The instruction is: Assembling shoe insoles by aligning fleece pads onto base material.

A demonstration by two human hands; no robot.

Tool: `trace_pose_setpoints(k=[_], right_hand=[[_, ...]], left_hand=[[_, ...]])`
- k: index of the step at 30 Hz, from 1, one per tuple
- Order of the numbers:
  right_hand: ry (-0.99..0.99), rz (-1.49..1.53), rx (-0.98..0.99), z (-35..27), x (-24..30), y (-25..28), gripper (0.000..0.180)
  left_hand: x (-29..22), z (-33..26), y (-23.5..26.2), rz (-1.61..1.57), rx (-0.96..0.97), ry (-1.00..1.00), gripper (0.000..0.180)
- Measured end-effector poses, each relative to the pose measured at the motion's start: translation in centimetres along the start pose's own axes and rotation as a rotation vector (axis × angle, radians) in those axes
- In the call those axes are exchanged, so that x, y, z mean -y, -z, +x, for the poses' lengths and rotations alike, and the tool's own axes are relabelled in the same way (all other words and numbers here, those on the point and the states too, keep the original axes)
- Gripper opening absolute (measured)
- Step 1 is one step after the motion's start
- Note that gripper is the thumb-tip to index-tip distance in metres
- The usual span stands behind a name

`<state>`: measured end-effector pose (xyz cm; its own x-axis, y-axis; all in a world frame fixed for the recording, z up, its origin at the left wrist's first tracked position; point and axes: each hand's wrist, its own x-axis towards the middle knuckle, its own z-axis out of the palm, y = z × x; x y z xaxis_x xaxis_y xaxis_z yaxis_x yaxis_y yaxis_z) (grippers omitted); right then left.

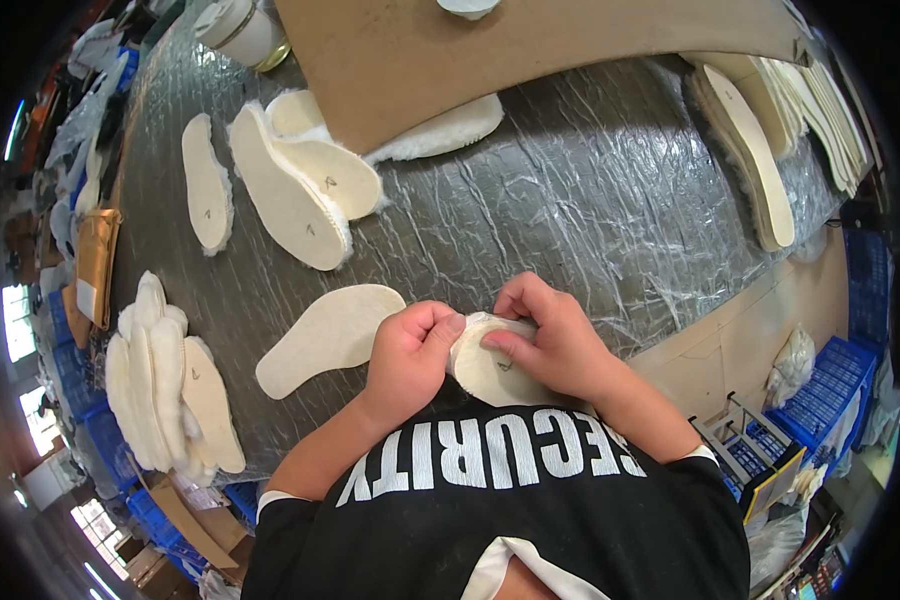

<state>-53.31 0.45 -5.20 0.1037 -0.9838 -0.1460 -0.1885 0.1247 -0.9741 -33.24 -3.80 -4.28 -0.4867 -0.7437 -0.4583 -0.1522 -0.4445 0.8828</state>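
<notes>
Close in front of my chest I hold a cream fleece-lined insole [487,374] with both hands. My left hand [411,356] is closed, its thumb and fingers pinching the left edge. My right hand [553,332] has its thumb pressed on the insole's face and its fingers curled at the far edge. A bit of white fluff or lining shows between the hands; its detail is too small to tell. The near end of the insole rests against my dark shirt. Just left of my left hand, another cream insole [325,338] lies flat on the table.
Plastic film covers the dark table [450,230]. Several fleece insoles [288,205] lie at the far left, and a pile [155,375] sits at the near left. A cardboard sheet [530,45] spans the far side. Stacked insoles [755,150] lie far right; blue crates [825,390] stand beyond.
</notes>
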Motion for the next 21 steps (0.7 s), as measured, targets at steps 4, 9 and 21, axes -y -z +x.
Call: trace_pose_setpoints(k=[4, 9, 21], right_hand=[[-0.071, -0.132, 0.032, 0.3, 0.9, 0.4, 0.030], [-0.105, -0.021, -0.002, 0.2, 1.5, 0.9, 0.024], [-0.027, 0.085, 0.088, 1.4, 0.9, 1.4, 0.021]], left_hand=[[-1.2, 0.6, 0.6, 0.287, 0.081, -0.051, 0.018], [-1.2, 0.4, 0.1, -0.190, 0.141, 0.071, 0.013], [-0.8, 0.8, 0.1, -0.169, 0.116, 0.085, 0.016]])
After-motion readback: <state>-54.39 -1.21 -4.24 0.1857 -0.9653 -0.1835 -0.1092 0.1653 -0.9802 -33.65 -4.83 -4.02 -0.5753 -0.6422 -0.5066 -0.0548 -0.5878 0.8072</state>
